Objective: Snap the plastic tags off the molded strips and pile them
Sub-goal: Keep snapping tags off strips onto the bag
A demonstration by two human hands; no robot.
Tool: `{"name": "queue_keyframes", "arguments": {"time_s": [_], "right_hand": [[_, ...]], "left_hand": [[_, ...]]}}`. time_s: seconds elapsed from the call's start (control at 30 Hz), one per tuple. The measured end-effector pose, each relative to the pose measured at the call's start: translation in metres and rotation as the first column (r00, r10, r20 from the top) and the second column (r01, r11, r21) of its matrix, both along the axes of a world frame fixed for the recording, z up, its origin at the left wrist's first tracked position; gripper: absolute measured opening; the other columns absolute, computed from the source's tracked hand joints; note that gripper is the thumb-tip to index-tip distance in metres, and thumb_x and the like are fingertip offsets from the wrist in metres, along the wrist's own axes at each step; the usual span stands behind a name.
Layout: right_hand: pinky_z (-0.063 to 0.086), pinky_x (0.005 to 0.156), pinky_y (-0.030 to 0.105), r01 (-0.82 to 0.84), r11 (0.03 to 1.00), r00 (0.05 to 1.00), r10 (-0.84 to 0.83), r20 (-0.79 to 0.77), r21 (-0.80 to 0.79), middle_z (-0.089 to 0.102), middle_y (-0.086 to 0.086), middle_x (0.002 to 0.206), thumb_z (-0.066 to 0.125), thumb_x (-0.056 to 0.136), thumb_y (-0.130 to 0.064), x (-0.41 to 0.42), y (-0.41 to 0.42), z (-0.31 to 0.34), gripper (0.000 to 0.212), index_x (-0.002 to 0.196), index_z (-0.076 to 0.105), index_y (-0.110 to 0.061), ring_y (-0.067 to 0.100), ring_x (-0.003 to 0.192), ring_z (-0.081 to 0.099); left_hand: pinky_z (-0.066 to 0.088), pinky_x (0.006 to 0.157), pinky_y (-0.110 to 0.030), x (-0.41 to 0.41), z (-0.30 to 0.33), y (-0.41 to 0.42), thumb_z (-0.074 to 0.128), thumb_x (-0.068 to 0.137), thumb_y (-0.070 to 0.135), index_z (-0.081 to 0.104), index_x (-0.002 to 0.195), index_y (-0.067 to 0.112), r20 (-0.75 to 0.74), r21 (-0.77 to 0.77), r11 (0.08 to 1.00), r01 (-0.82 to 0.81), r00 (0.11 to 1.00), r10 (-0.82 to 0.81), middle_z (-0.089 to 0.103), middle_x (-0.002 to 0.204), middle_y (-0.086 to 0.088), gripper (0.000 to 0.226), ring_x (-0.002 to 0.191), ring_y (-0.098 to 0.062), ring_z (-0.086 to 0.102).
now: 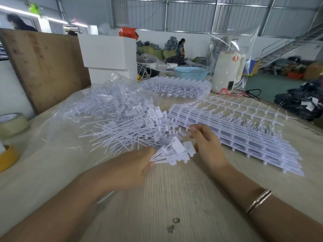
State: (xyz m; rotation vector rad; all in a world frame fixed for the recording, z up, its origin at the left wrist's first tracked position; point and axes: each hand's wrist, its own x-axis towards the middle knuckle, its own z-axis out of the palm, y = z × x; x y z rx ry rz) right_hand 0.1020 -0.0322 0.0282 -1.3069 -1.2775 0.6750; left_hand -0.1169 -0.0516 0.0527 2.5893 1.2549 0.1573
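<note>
Nearest you, your left hand is pinched shut on the thin tails of a small bundle of tags, which fan out to the right with their flat heads pointing toward your right hand. That hand sits at the heads with the fingers curled; motion blur keeps me from saying whether it is gripping them or only touching. The danger here is the fan itself: you hold only the tail ends, so a slackened pinch could let the tags splay and drop onto the bare table instead of the pile.

Just beyond your hands lies the loose pile of snapped tags, spread over a clear plastic bag. Its tails stick out every way, and a careless toss would likely tangle or scatter them toward the tape rolls at the left edge.

To the right, the stack of molded strips runs diagonally away, its near end just beside your right fingertips. Pulling one strip at an angle could drag the layers above it and skew the stack, and an uneven twist may tear a tag's tail rather than break it clean at the runner.

Farther back a second bundle of strips lies in a bag, near a blue basket.
</note>
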Motion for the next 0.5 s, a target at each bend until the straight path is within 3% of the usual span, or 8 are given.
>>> {"name": "queue_keyframes", "arguments": {"time_s": [0.07,0.13,0.23,0.27,0.33,0.37,0.43,0.5], "right_hand": [[0.044,0.060,0.017,0.022,1.000,0.998,-0.021,-0.060,0.017,0.060,-0.014,0.080,0.049,0.096,-0.030,0.002,0.000,0.000,0.010,0.096,0.058,-0.029,0.004,0.065,0.054],[0.041,0.050,0.014,0.041,0.998,0.996,-0.038,-0.078,0.039,0.059,-0.011,0.076,0.047,0.097,-0.025,0.004,0.000,0.001,0.011,0.095,0.058,-0.027,0.003,0.051,0.047],[0.041,0.049,0.012,0.024,0.999,0.997,-0.022,-0.074,0.023,0.059,-0.004,0.085,0.046,0.097,-0.022,0.005,0.001,0.002,0.013,0.097,0.058,-0.027,0.005,0.050,0.045],[0.041,0.049,0.012,0.015,1.000,0.997,-0.013,-0.073,0.018,0.059,-0.003,0.086,0.046,0.097,-0.021,0.004,0.002,0.001,0.014,0.099,0.058,-0.027,0.005,0.051,0.045],[0.041,0.049,0.012,0.000,1.000,0.998,0.001,-0.059,0.020,0.057,-0.002,0.086,0.045,0.097,-0.018,0.003,0.002,0.000,0.015,0.101,0.058,-0.025,0.006,0.051,0.045],[0.041,0.049,0.012,-0.007,1.000,0.999,0.008,-0.045,0.021,0.056,-0.003,0.086,0.045,0.097,-0.017,0.003,0.003,-0.001,0.016,0.102,0.058,-0.026,0.006,0.050,0.045],[0.040,0.050,0.012,-0.021,1.000,1.000,0.021,-0.009,0.016,0.054,-0.006,0.087,0.046,0.097,-0.016,0.003,0.003,-0.002,0.018,0.102,0.057,-0.028,0.007,0.051,0.045],[0.040,0.050,0.012,-0.021,1.000,1.000,0.020,0.023,0.009,0.054,-0.007,0.088,0.046,0.097,-0.016,0.004,0.003,-0.003,0.019,0.101,0.056,-0.031,0.007,0.052,0.046]], "left_hand": [[0.030,0.055,-0.024,-0.002,0.006,0.001,0.037,0.099,0.032,0.032,0.080,0.030,0.120,0.007,1.000,0.016,0.993,-0.017,0.039,0.068,0.007,0.020,0.056,-0.006,0.035],[0.037,0.059,-0.031,-0.007,0.019,0.008,0.041,0.099,0.027,0.039,0.081,0.028,0.294,0.037,0.999,-0.036,0.955,0.024,0.048,0.069,0.003,0.017,0.061,-0.012,0.046],[0.039,0.061,-0.029,-0.020,0.043,0.031,0.043,0.098,0.024,0.054,0.098,0.016,0.456,0.180,0.965,-0.189,0.885,0.089,0.059,0.081,-0.006,0.014,0.073,-0.023,0.057],[0.036,0.057,-0.025,-0.025,0.050,0.042,0.043,0.098,0.023,0.053,0.089,0.019,0.477,0.246,0.943,-0.225,0.875,0.085,0.056,0.076,-0.001,0.014,0.068,-0.019,0.053],[0.029,0.054,-0.029,-0.033,0.061,0.065,0.042,0.098,0.022,0.040,0.070,0.027,0.432,0.376,0.896,-0.237,0.900,0.057,0.045,0.068,0.004,0.028,0.062,-0.016,0.045],[0.031,0.058,-0.032,-0.036,0.061,0.079,0.041,0.098,0.021,0.042,0.071,0.025,0.390,0.391,0.889,-0.240,0.918,0.076,0.045,0.071,0.001,0.027,0.067,-0.020,0.046],[0.040,0.079,-0.038,-0.039,0.050,0.105,0.039,0.098,0.019,0.058,0.102,0.011,0.233,0.371,0.892,-0.259,0.956,0.180,0.053,0.099,-0.009,0.021,0.094,-0.028,0.051],[0.036,0.097,-0.038,-0.036,0.026,0.121,0.038,0.099,0.016,0.045,0.132,0.005,0.041,0.279,0.921,-0.273,0.961,0.273,0.043,0.129,-0.014,0.036,0.116,-0.028,0.044]]}}
